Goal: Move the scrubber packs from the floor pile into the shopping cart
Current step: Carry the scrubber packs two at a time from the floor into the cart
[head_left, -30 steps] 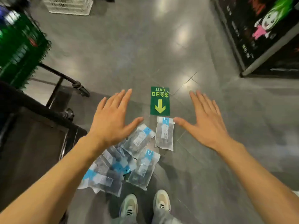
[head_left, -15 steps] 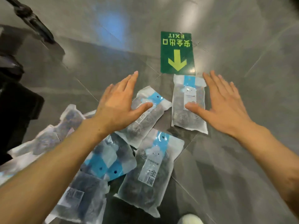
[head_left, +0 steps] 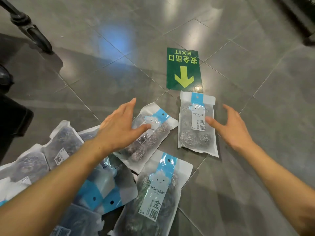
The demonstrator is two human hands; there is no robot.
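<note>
Several clear scrubber packs with blue-and-white labels lie in a loose pile on the grey tile floor. One pack [head_left: 196, 133] lies apart at the upper right, another [head_left: 153, 140] lies tilted beside it, and a third [head_left: 153, 198] is nearest me. My left hand [head_left: 119, 126] hovers flat, fingers straight, over the tilted pack. Over the right edge of the separate pack, my right hand [head_left: 233, 128] is spread open, its thumb above the label. Neither hand holds anything. Only the cart's dark frame and wheel [head_left: 34, 34] show at the upper left.
A green exit sticker with a yellow arrow [head_left: 184, 68] is stuck to the floor just beyond the packs. More packs [head_left: 63, 145] are stacked at the lower left under my left forearm. A dark object [head_left: 12, 116] stands at the left edge.
The view has dropped closer to the floor and the packs now look larger. Both open hands have come down nearer the two upper packs.
</note>
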